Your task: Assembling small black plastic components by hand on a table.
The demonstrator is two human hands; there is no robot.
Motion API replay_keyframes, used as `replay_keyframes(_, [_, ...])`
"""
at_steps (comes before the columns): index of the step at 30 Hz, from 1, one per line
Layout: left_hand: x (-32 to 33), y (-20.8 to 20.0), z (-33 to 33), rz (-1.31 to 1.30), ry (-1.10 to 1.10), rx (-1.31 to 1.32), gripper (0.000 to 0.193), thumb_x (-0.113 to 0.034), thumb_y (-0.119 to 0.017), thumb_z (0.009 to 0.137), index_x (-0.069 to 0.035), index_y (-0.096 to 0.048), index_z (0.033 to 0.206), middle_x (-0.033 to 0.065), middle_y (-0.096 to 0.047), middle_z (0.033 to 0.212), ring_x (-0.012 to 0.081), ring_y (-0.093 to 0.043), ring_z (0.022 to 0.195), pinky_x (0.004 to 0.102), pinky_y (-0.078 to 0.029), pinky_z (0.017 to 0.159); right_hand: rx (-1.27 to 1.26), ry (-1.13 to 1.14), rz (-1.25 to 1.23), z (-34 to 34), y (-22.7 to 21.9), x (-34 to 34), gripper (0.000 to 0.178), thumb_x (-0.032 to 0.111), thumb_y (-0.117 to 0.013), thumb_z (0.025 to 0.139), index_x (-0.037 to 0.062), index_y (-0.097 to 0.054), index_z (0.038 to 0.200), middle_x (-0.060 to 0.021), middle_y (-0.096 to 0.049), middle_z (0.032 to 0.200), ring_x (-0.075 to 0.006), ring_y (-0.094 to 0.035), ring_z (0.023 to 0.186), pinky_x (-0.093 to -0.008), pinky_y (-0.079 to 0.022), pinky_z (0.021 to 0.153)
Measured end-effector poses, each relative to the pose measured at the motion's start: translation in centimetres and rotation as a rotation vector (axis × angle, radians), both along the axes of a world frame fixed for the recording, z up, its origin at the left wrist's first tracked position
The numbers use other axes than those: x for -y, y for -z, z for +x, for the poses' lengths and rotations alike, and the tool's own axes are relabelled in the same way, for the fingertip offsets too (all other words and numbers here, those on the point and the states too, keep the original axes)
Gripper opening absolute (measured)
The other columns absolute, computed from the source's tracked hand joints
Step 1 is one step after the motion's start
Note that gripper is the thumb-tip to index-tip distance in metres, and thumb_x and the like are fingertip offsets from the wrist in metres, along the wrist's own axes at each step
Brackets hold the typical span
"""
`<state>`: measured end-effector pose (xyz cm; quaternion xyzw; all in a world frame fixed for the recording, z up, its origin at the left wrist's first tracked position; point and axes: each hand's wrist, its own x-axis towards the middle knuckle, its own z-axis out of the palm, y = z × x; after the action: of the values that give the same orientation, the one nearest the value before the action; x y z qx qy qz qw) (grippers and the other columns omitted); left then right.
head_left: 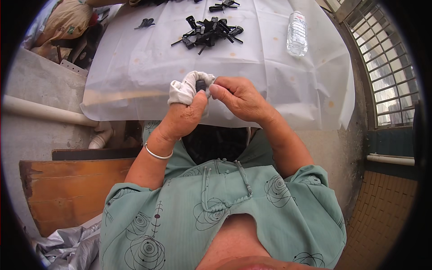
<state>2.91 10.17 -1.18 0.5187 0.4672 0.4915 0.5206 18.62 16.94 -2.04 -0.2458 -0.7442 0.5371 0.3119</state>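
My left hand [192,110] is closed around a small black plastic piece [200,85], its thumb pressed against it. A white cloth [182,91] wraps over the fingers of that hand and behind the piece. My right hand [240,96] is closed in a pinch at the cloth's right edge, beside the black piece; its fingertips are partly hidden. Beyond both hands, a pile of similar black plastic pieces [211,33] with thin stems lies on the table.
A translucent white sheet [306,85] covers the table. On it are a clear plastic bottle [297,35] at right, a small black group [145,23] at left and more black pieces [223,5] at the far edge. A dark container [215,141] sits between my knees.
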Motion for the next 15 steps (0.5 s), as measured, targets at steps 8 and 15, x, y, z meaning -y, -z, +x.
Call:
replay_keyframes(8, [-0.6,0.6,1.0,0.387,-0.175,-0.449,0.023,-0.004,-0.043,0.079,0.003,-0.046,0.101,0.0119,-0.054,0.076,0.02,-0.051,0.066,0.0303,-0.044,0.064,0.094,0.094,0.074,-1.3,1.0,1.0,0.027,0.019,-0.048,0.091,-0.002,-0.055,0.077,-0.007,-0.053,0.062,-0.0129,-0.044,0.057,-0.0294,-0.041,0.056])
replay_keyframes(15, [0.6,0.6,-0.8,0.168,-0.05,-0.422,0.026,-0.004,-0.044,0.08,0.002,-0.047,0.106,0.0137,-0.056,0.084,0.0219,-0.055,0.073,0.0302,-0.046,0.071,0.272,0.021,0.225,-0.9,-1.8,-2.5,0.024,0.019,-0.051,0.088,-0.0024,-0.057,0.078,-0.0118,-0.057,0.062,-0.0204,-0.049,0.056,-0.0325,-0.042,0.057])
